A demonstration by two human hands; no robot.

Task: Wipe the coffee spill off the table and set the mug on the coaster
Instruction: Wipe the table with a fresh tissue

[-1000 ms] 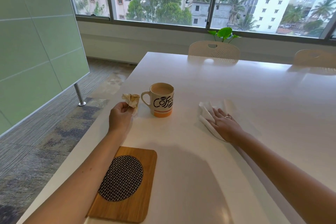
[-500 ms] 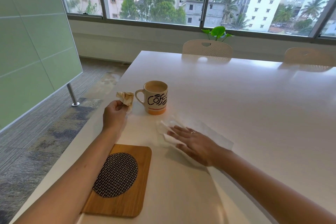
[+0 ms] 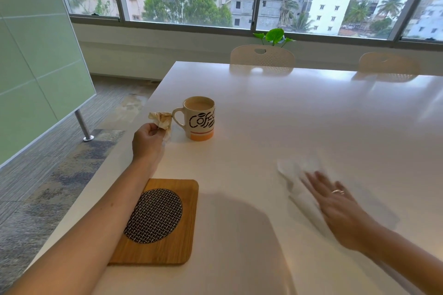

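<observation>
A white mug (image 3: 200,119) with black lettering and an orange band, full of milky coffee, stands on the white table (image 3: 299,112), its handle to the left. Just left of it my left hand (image 3: 147,140) grips a crumpled, coffee-stained tissue (image 3: 162,119). A wooden coaster (image 3: 167,223) with a dark woven round insert lies near the front edge, partly under my left forearm. My right hand (image 3: 335,206), blurred by motion, presses flat on a white tissue (image 3: 298,176) at the right. I see no spill on the table.
Two pale chairs (image 3: 262,58) (image 3: 389,64) stand at the table's far side, with a small green plant (image 3: 274,35) behind them at the window. A green partition (image 3: 36,50) on a metal leg stands left over carpet. The table's left edge is close to my left hand.
My right hand has swept the white tissue from near the mug to the right side of the table. My left hand and the mug have stayed put.
</observation>
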